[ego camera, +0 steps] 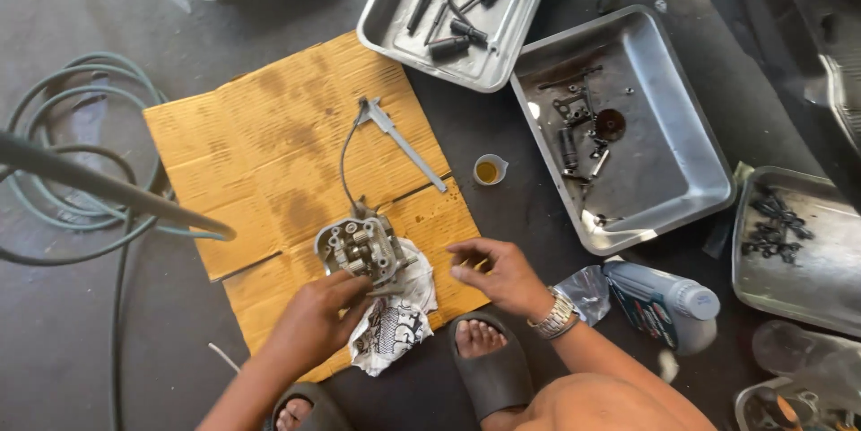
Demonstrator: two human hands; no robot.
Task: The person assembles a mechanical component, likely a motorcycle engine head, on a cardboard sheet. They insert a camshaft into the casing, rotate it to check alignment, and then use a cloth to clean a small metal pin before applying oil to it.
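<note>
A grey metal engine part (360, 250) with several round openings sits on a patterned white rag (395, 323), which lies on a stained sheet of cardboard (260, 144). My left hand (318, 314) touches the part's near edge with its fingertips. My right hand (498, 274), with a metal watch at the wrist, hovers just right of the part, fingers loosely curled and nothing visible in them. A thin wire runs from the part up to a metal caliper (399, 139) lying on the cardboard.
A small cup of yellow oil (489, 170) stands beside the cardboard. Metal trays hold tools (408, 41), small parts (682, 171) and dark pieces (807, 287). A white bottle (673, 301) lies at right. A coiled green hose (54, 198) lies at left. My sandalled feet are below.
</note>
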